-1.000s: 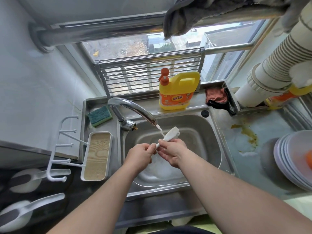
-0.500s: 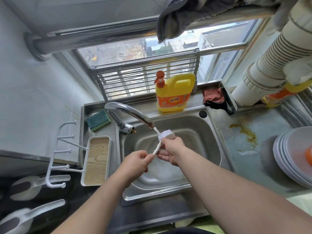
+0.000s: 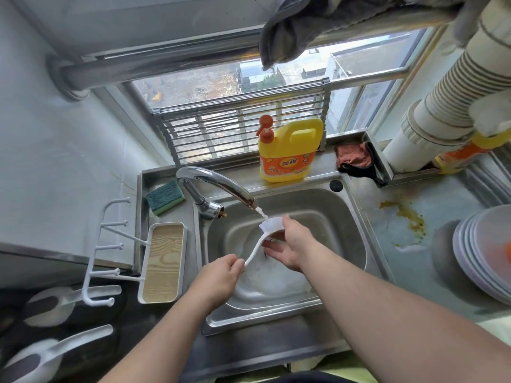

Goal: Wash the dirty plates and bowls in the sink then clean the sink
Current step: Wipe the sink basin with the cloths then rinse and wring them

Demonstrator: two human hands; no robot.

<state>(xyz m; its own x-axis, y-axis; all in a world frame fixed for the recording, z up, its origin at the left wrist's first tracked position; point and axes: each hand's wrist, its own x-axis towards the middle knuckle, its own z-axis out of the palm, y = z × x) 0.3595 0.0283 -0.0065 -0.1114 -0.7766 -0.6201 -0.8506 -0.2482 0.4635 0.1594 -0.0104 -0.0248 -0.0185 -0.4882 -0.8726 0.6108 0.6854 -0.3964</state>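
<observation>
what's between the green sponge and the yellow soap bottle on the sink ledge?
Head view: only the faucet, arching out over the sink, stands between the sponge and the soap bottle; the rest of that ledge is bare steel.

Shiny steel sink (image 3: pixel 356 217) and tap (image 3: pixel 215 183); white, probably plastic brush (image 3: pixel 265 233); wood-grained tray (image 3: pixel 163 261), lower left

I count one white brush (image 3: pixel 269 226), one tap (image 3: pixel 214 183), one sink (image 3: pixel 351 214) and one green sponge (image 3: pixel 165 197). There's one yellow soap bottle (image 3: pixel 289 152), one stack of plates (image 3: pixel 482 252) on my bench, too tight to count singly. Two white scoops (image 3: pixel 65 301) down left.
</observation>
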